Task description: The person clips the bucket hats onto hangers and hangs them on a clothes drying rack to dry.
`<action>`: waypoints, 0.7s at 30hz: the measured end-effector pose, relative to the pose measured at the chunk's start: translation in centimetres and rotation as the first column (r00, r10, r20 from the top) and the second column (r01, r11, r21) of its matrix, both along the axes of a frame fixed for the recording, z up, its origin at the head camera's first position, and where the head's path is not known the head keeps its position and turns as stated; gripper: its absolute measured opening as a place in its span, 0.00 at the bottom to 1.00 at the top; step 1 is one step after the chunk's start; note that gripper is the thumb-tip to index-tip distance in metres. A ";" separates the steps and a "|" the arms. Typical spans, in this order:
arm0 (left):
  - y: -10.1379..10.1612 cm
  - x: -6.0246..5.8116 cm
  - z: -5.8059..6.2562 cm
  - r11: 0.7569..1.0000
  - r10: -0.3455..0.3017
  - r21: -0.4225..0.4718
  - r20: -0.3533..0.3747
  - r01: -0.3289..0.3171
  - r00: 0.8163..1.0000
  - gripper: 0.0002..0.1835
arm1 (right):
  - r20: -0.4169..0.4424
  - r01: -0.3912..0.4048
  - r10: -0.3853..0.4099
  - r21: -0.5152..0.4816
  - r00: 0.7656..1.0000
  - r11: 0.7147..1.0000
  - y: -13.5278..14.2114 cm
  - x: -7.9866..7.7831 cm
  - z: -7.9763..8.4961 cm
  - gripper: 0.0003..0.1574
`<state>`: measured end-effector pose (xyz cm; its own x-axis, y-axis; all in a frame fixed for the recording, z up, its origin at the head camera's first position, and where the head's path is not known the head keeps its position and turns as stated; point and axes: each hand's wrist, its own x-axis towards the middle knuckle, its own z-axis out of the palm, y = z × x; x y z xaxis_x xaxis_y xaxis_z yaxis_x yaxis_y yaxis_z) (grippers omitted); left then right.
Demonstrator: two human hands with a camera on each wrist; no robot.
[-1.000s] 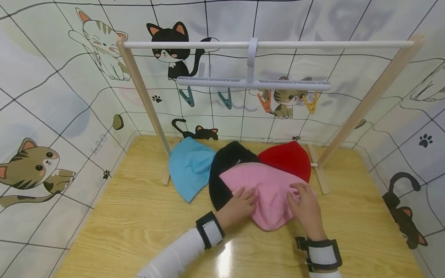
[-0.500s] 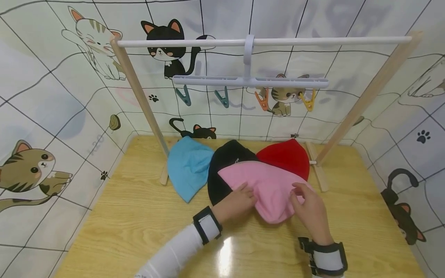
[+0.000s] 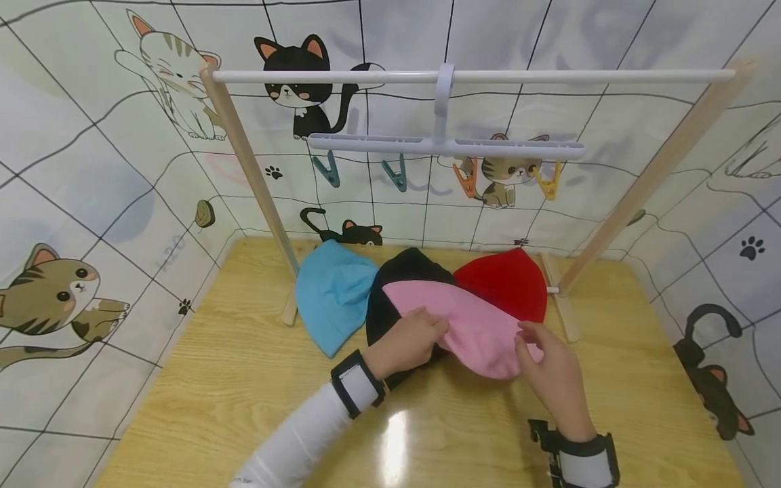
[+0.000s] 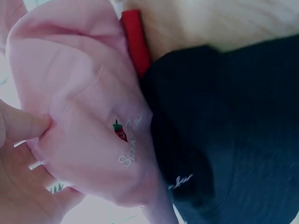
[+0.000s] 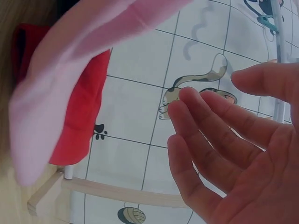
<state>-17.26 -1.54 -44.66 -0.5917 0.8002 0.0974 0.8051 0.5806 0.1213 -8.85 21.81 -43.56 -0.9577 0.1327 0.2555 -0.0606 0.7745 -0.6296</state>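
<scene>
My left hand (image 3: 405, 344) pinches the pink bucket hat (image 3: 478, 322) at its left side. In the left wrist view, its thumb presses into the pink cloth beside a small chili embroidery (image 4: 119, 130) and white lettering. My right hand (image 3: 554, 373) is beside the hat's right end, its fingers loosely bent. The right wrist view shows that hand holding nothing, apart from the pink cloth (image 5: 51, 88). Beneath and behind the pink hat lie a black hat (image 3: 410, 266) with white lettering and a red hat (image 3: 509, 274). A light blue hat (image 3: 334, 291) lies at the left.
Over the hats stands a wooden rack with a white bar (image 3: 366, 77). From it hangs a pale hanger (image 3: 439, 146) with teal clips (image 3: 398, 175), an orange clip (image 3: 466, 179) and a yellow clip (image 3: 548, 181). Cat-print walls enclose the wooden table (image 3: 244, 379).
My left hand has gone from resting on the pink hat to pinching it. The hat's near edge has risen away from the table. My right hand has shifted slightly right and nearer.
</scene>
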 end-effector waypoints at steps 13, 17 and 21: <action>-1.9 -2.8 4.5 0.982 -0.042 0.183 0.020 0.038 0.999 0.05 | -0.075 -0.025 0.024 -0.009 0.997 1.000 0.1 0.4 1.0 0.20; -2.3 -3.2 5.7 0.980 -0.031 0.197 0.051 0.021 0.998 0.07 | -0.071 -0.035 0.034 -0.010 0.997 0.999 0.1 0.5 1.2 0.20; -2.8 -3.4 6.5 0.974 -0.026 0.224 0.057 0.013 0.998 0.10 | -0.101 -0.051 0.050 -0.006 0.994 0.999 0.3 0.4 1.6 0.20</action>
<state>-20.66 -4.31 -38.19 -0.5864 0.7735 0.2404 0.8034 0.5175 0.2945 -8.45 22.13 -41.99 -0.9325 0.0873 0.3505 -0.1633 0.7636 -0.6247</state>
